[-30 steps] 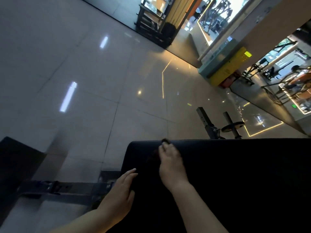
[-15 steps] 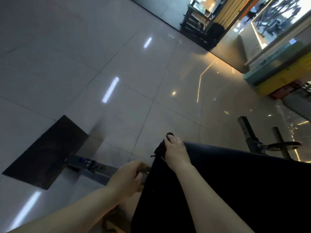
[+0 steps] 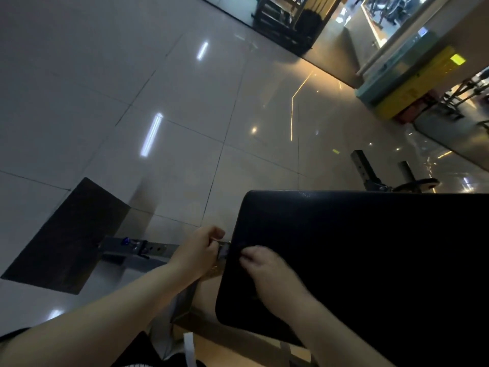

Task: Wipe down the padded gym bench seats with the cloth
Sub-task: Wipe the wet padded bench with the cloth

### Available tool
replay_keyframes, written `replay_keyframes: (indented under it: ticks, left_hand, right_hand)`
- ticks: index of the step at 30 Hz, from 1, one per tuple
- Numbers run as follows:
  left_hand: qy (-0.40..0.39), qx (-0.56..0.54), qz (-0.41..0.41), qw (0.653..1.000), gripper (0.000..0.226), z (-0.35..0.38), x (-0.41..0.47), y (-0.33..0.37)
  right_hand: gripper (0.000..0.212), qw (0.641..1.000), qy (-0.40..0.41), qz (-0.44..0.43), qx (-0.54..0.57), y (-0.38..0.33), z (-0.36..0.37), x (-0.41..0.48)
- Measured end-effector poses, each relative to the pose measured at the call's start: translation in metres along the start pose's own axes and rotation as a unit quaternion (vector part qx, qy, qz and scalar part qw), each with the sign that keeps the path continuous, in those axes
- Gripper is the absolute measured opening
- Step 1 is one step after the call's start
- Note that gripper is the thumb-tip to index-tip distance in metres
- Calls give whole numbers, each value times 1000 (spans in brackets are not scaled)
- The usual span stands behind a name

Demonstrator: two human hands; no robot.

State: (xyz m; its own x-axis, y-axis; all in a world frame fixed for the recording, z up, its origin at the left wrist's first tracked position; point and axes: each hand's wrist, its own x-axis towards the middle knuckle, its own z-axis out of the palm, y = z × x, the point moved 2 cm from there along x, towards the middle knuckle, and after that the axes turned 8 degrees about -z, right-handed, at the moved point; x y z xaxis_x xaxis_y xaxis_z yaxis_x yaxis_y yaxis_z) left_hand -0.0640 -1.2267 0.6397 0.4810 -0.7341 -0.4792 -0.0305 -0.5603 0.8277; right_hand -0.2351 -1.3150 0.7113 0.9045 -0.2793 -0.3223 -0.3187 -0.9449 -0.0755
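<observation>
Filling the lower right of the view, the black padded seat [image 3: 370, 260] bears the right hand [image 3: 267, 268] near its left edge, fingers curled. Whether they pinch the cloth I cannot tell, as it is lost against the dark pad. The left hand [image 3: 195, 255] curls round the grey metal bar [image 3: 156, 250] just beside the seat, above the tiled floor [image 3: 185, 102].

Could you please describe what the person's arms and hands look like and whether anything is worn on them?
The left forearm and right forearm are bare, with no sleeves over them. The left hand and right hand wear no gloves; no watch, bracelet or ring shows, though the right hand is blurred. At the lower left corner, dark fabric may be a short sleeve.
</observation>
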Motion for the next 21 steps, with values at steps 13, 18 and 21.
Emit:
replay_keyframes:
  ticks: [13, 18, 21]
  left_hand:
    - [-32, 4, 27, 999, 24, 7, -30, -12]
    - [-70, 21, 36, 997, 19, 12, -28, -14]
    - [-96, 17, 44, 994, 20, 14, -30, -9]
  right_hand:
    - [60, 997, -43, 61, 22, -88, 42, -11]
    - [78, 993, -11, 118, -28, -65, 21, -89]
    - [70, 961, 103, 237, -95, -29, 6, -107]
